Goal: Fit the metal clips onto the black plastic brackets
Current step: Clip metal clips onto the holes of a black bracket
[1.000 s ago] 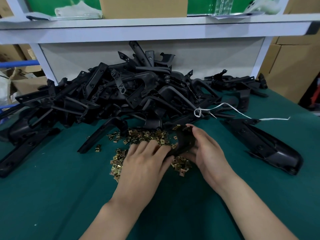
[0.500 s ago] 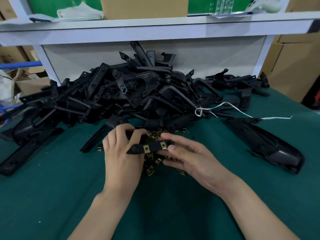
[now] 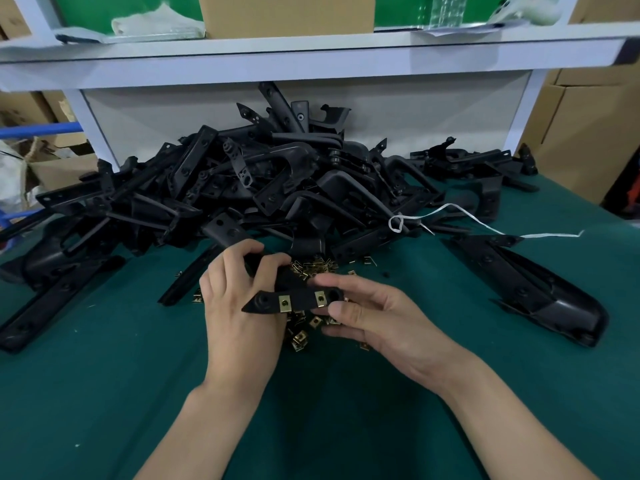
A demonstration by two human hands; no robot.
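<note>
Hands: left hand (image 3: 239, 306) grips black bracket (image 3: 301, 296); right hand (image 3: 377, 320) pinches its end.
Bracket: held above clip pile (image 3: 311, 266) on counter (image 3: 104, 375).
Change: raised off the pile, two brass clips (image 3: 284, 303) seated; likely nearly finished.

Open green table (image 3: 97, 403) stretched along the near edge and out to both front corners; in the middle the left hand (image 3: 239, 320) and right hand (image 3: 384, 327) gripped the held bracket (image 3: 299, 301) just above the loose metal clips (image 3: 313, 266); behind them the heap of black brackets (image 3: 277, 188) blocked the table's whole back, reaching up near the white shelf (image 3: 311, 60); a long bracket (image 3: 540, 296) lay across the right side, a flat bracket (image 3: 52, 303) across the left; a white string (image 3: 550, 235) trailed off the heap rightward.
</note>
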